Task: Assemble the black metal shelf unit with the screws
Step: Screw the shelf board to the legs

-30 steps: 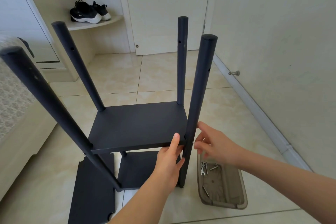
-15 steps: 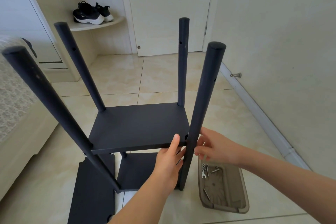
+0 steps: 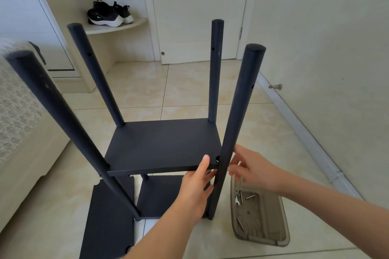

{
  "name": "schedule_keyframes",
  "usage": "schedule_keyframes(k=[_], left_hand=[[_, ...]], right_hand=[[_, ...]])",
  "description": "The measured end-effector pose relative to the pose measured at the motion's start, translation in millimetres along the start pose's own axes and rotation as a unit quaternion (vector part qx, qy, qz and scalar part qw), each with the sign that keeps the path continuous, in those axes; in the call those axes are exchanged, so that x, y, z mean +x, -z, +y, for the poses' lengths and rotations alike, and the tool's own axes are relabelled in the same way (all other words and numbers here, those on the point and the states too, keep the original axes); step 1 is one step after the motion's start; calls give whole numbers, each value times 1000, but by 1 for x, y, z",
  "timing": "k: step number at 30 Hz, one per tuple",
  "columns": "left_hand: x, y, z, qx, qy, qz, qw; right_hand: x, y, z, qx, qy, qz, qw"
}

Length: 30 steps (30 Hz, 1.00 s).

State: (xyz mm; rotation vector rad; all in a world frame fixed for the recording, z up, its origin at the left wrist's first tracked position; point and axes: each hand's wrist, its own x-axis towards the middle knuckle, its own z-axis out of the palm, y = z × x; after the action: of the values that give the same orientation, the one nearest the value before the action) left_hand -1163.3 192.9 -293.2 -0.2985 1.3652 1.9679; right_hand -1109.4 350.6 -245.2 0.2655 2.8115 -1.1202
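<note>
On the tiled floor [image 3: 189, 90] in front of a closed white door [image 3: 197, 12], the black metal shelf unit [image 3: 164, 143] is standing upright, its four round posts rising well above the upper panel [image 3: 136, 153]. A lower panel [image 3: 160, 197] is sitting beneath it near the floor, and a loose black panel [image 3: 107, 223] is lying flat on the tiles just to the left of the unit.

The left hand [image 3: 195, 191] is gripping the front edge of the upper panel right beside the front right post [image 3: 240, 111], with the thumb lying on top of the panel and the fingers curling underneath. The right hand [image 3: 254, 166] is reaching in from the other side of that same post at the height of the panel. Its fingers [image 3: 232, 172] are partly bent and touching the post, the thumb is lifting above them, and I cannot tell whether they are pinching anything.

Beside the post's foot, a translucent brown tray [image 3: 273, 235] is resting on the floor, holding several loose screws [image 3: 250, 196] and a small wrench [image 3: 236, 201].

A bed [image 3: 21, 132] is bordering the scene on the left, and a pair of black shoes [image 3: 107, 14] is sitting on a curved shelf [image 3: 126, 26] by the door.
</note>
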Motion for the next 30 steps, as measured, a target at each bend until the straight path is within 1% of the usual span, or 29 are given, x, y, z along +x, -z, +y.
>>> schedule_keyframes(k=[17,24,30], left_hand=[[9,7,-5,-2,-30,9,1000],[11,10,-7,6,-35,-2,999],[10,12,-6,13,-34,-11,999]], right_hand=[[-3,-2,-7,3,2,10,1000],[-3,0,-2,-3,10,8,1000],[-2,-4,2,16,23,17,999]])
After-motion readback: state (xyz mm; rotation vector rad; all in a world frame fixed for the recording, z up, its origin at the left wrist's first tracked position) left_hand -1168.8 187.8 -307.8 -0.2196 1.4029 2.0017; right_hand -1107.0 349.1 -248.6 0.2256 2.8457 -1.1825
